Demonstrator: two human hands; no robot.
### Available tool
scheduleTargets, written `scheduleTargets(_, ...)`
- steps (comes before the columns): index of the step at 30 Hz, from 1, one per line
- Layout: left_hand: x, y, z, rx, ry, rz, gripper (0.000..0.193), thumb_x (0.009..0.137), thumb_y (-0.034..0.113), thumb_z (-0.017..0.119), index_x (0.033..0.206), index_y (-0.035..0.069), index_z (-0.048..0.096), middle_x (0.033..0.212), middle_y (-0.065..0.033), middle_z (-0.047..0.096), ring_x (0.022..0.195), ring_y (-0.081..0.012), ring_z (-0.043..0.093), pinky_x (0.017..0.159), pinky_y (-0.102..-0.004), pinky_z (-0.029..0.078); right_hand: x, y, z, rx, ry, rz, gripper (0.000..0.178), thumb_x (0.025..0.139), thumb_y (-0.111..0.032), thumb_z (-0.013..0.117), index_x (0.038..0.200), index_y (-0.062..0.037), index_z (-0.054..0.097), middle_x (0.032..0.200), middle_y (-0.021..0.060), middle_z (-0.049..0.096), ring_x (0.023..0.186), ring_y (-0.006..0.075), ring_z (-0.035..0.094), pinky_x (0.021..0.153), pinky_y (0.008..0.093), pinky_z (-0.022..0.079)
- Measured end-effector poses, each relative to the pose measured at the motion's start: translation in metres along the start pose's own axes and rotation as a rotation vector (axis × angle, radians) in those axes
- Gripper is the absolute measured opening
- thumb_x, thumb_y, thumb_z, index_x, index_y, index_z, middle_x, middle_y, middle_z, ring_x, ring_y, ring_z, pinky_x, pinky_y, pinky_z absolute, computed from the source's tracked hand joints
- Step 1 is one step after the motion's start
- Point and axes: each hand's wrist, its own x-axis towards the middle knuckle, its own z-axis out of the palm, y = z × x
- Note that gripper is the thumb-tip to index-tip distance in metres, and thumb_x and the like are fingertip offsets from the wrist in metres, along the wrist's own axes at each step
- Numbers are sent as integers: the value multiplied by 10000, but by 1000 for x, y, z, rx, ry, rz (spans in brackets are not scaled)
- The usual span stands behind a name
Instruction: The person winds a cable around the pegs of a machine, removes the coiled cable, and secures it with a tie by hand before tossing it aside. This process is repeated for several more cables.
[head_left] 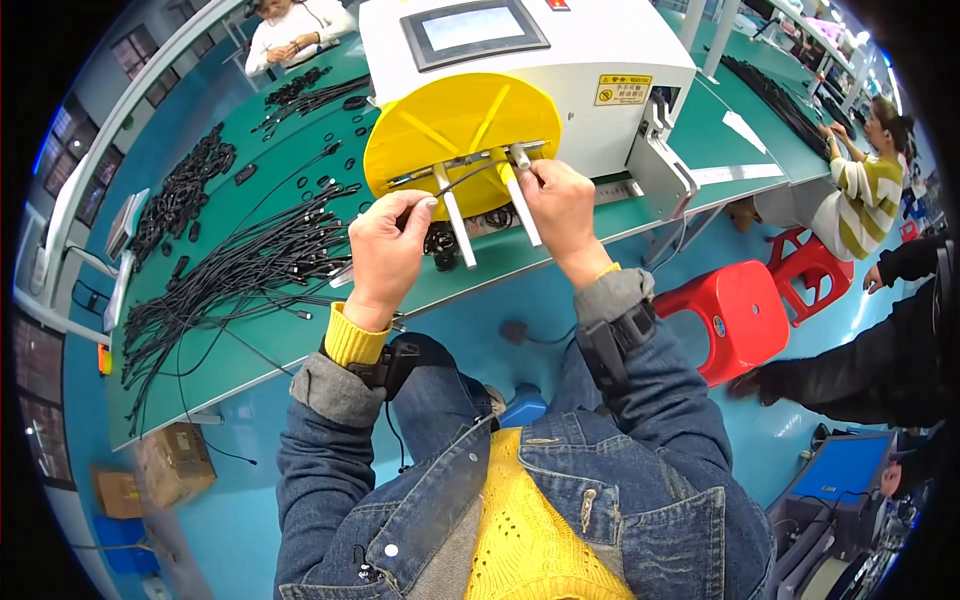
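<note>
A white machine (590,60) with a grey screen carries a round yellow disc (450,125) that has white prongs (455,215) sticking out toward me. My left hand (385,250) pinches a thin black cable (455,180) just below the disc's left side. That cable runs up and right to my right hand (560,205), whose fingers grip its other end at the metal clamp in the disc's middle. A coiled black cable (440,245) lies on the table under the prongs.
A heap of black cables (240,270) covers the green table (300,150) to my left, with small black coils farther back. Two red stools (735,315) stand on the blue floor at right. Other people sit at the far left and right; cardboard boxes (170,465) lie lower left.
</note>
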Motion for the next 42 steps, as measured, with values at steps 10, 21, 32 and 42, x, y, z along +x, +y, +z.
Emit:
scheduleTargets(10, -6, -11, 5, -88, 60, 16, 102, 795, 62, 634, 870, -7, 639, 644, -42, 568, 540, -78, 469, 506, -212, 394, -61, 17, -35, 75, -31, 208, 121, 767, -140, 646, 730, -25, 645, 644, 119, 601, 536, 205, 566, 517, 290, 443)
scheduleTargets(21, -7, 17, -15, 230, 59, 308, 179, 768, 89, 657, 941, 43, 646, 644, -86, 542, 529, -198, 517, 492, -266, 422, -138, 19, -70, 92, -332, 545, 145, 774, -140, 633, 741, 1, 633, 555, 101, 566, 491, 148, 545, 482, 279, 423)
scheduleTargets(32, -25, 29, -10, 189, -16, 217, 209, 785, 78, 636, 990, 39, 628, 653, -88, 527, 526, -210, 505, 482, -295, 413, -151, 22, -65, 112, -453, 582, 164, 782, -141, 617, 742, 17, 617, 565, 101, 577, 498, 152, 553, 489, 276, 429)
scheduleTargets(42, -27, 41, 7, 293, -25, 290, 263, 802, 43, 596, 1061, 1, 583, 686, -113, 513, 556, -235, 518, 494, -318, 422, -129, 16, -66, 190, -481, 592, 169, 774, -178, 610, 729, -16, 626, 615, 139, 591, 570, 280, 600, 524, 340, 460)
